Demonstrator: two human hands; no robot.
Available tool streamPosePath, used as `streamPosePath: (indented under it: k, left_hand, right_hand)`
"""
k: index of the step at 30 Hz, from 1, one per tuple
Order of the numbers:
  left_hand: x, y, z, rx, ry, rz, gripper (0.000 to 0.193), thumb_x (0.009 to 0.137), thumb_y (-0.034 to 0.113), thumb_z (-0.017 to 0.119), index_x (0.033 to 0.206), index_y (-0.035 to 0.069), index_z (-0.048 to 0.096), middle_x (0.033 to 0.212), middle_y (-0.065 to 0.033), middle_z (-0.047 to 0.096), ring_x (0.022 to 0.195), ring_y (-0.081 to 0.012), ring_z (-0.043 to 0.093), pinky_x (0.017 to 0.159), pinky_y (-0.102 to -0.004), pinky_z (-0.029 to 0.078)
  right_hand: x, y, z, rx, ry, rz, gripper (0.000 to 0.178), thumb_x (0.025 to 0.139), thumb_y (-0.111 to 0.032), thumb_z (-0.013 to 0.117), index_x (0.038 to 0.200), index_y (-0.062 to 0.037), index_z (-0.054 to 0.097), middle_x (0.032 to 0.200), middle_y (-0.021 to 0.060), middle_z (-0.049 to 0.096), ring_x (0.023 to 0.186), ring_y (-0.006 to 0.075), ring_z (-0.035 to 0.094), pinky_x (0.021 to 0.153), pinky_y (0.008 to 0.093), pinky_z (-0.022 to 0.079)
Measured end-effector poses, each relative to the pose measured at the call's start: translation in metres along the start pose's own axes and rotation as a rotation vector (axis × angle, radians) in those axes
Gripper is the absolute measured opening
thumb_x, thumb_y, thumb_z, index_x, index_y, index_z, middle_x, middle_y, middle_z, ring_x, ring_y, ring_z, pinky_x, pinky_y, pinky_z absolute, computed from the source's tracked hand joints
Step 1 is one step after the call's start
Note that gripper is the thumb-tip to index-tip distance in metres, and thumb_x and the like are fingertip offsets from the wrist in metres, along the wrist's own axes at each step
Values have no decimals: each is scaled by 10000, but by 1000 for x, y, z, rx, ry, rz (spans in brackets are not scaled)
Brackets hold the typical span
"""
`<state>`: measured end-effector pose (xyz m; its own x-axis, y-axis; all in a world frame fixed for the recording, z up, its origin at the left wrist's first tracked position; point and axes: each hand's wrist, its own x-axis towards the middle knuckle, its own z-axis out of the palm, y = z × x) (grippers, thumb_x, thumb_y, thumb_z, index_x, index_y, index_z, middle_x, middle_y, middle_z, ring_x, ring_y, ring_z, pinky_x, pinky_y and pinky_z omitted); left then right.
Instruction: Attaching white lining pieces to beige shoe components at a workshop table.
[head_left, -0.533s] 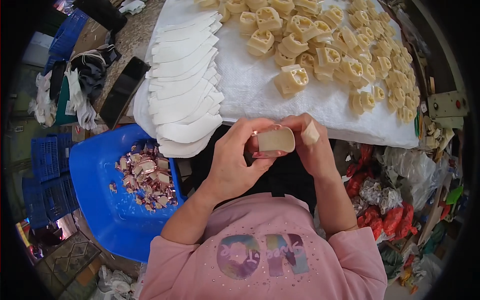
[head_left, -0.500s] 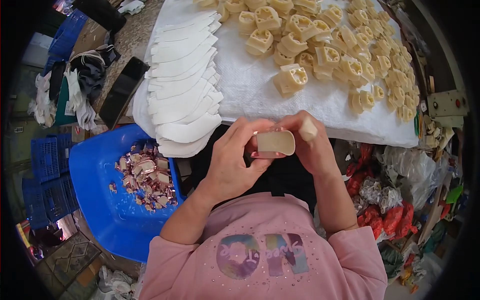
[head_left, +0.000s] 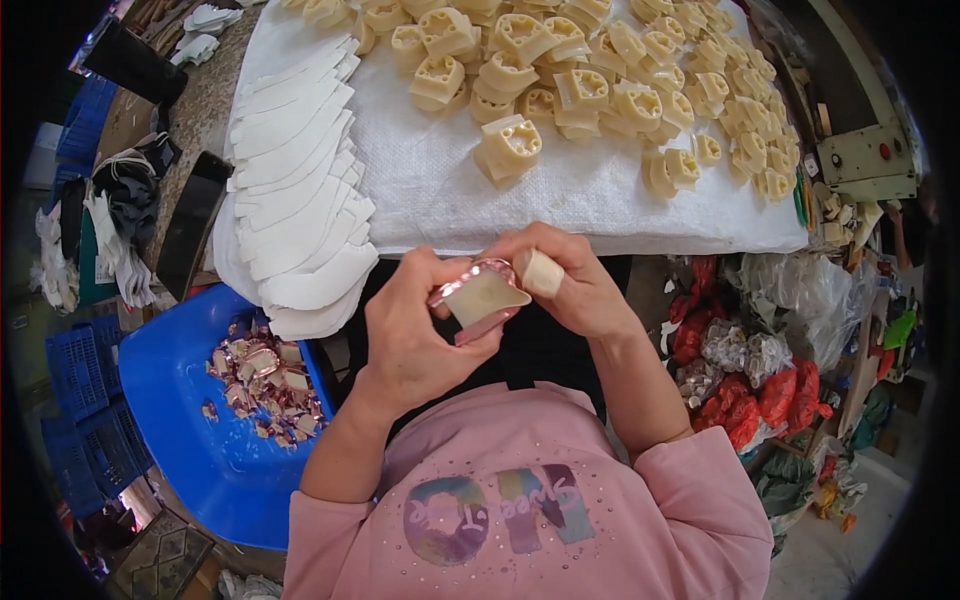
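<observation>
A cream shoe heel (head_left: 484, 296) with shiny pink covering round its sides is held over my lap, just off the table's near edge. My left hand (head_left: 415, 325) grips it, thumb below and fingers behind. At its upper right, the bent fingers of my right hand (head_left: 570, 285) press on the covering's rim; a pale finger cot (head_left: 540, 273) sits on one of them. Farther off, bare cream shoe heels (head_left: 508, 148) with hollow tops are heaped on the white cloth (head_left: 420, 215). To the left lies an overlapping row of curved white pieces (head_left: 295, 205).
A blue basin (head_left: 185, 420) at my left holds pink-covered heels (head_left: 265, 385). A dark flat panel (head_left: 192, 222) and hanging gloves (head_left: 120, 240) are beyond it. Clear plastic bags (head_left: 800, 300) and red bags (head_left: 745, 400) crowd the right side.
The heel has been tilted and turned, so more pink covering shows along its upper edge and below. My right fingers have shifted closer over it. The whole view has swung, moving the table leftward.
</observation>
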<state>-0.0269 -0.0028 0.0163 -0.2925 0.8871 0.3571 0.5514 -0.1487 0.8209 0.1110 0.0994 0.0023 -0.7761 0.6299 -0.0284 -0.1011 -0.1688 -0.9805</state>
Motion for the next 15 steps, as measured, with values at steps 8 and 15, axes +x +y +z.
streamPosePath:
  k: [8, 15]
  left_hand:
    - [2, 1, 21, 191, 219, 120, 415, 560, 23, 767, 860, 13, 480, 707, -76, 512, 561, -183, 535, 494, -271, 435]
    - [-2, 3, 26, 150, 297, 48, 400, 546, 33, 761, 844, -4, 497, 704, -95, 491, 555, -252, 538, 498, -322, 454]
  right_hand:
    - [2, 8, 16, -270, 116, -198, 201, 943, -192, 455, 1000, -42, 576, 821, 40, 607, 607, 85, 555, 519, 228, 455]
    - [-3, 22, 16, 423, 4, 11, 272, 967, -235, 415, 1149, -62, 517, 908, 22, 596, 700, 98, 555, 531, 236, 446]
